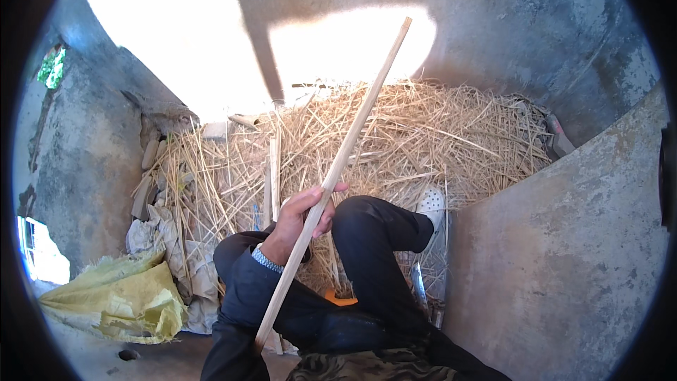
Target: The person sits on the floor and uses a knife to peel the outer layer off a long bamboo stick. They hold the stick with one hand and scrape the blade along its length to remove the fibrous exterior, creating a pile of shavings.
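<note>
My left hand (300, 220), with a wristwatch (266, 259) at its wrist, is closed around the middle of a long, pale wooden stick (352, 132). The stick slants from beside my dark left sleeve at the lower left up toward the wall at the upper right. It is slightly thicker and flat-sided at the lower part and narrower toward the far end. Fingertips show past its right side, above my bent knee. My right hand does not show.
Loose straw (451, 127) covers the floor ahead. A yellow woven sack (123, 300) lies at the left. Concrete walls (557, 254) stand around. A metal blade (419, 286) and an orange object (340, 299) lie near my legs; upright wooden strips (275, 176) are beyond my hand.
</note>
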`<action>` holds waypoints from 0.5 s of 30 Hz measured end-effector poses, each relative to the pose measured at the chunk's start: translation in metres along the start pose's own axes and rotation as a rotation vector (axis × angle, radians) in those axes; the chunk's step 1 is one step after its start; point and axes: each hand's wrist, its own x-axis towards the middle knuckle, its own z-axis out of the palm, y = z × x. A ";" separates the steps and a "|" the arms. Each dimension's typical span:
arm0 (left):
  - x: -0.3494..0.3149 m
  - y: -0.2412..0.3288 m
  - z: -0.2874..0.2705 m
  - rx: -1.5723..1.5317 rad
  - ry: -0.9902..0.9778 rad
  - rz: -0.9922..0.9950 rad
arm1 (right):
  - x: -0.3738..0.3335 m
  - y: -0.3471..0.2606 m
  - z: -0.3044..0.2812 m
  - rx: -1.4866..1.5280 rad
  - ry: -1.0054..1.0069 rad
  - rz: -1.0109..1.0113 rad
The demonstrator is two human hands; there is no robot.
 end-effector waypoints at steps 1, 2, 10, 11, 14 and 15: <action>0.001 0.000 0.000 0.000 -0.002 0.000 | 0.001 0.000 -0.001 0.000 0.001 0.002; 0.002 0.000 0.000 0.005 -0.003 0.001 | 0.003 -0.001 -0.001 0.001 0.000 0.001; 0.003 -0.002 -0.001 -0.020 -0.037 -0.004 | 0.002 -0.002 -0.001 0.011 -0.010 0.006; 0.003 -0.002 -0.001 -0.026 -0.041 -0.006 | 0.003 -0.003 -0.001 0.014 -0.009 0.004; 0.004 -0.003 0.000 -0.028 -0.067 0.006 | 0.003 -0.002 -0.001 0.014 -0.014 0.006; 0.004 -0.003 -0.001 -0.073 -0.075 -0.003 | 0.003 -0.003 -0.002 0.016 -0.014 0.005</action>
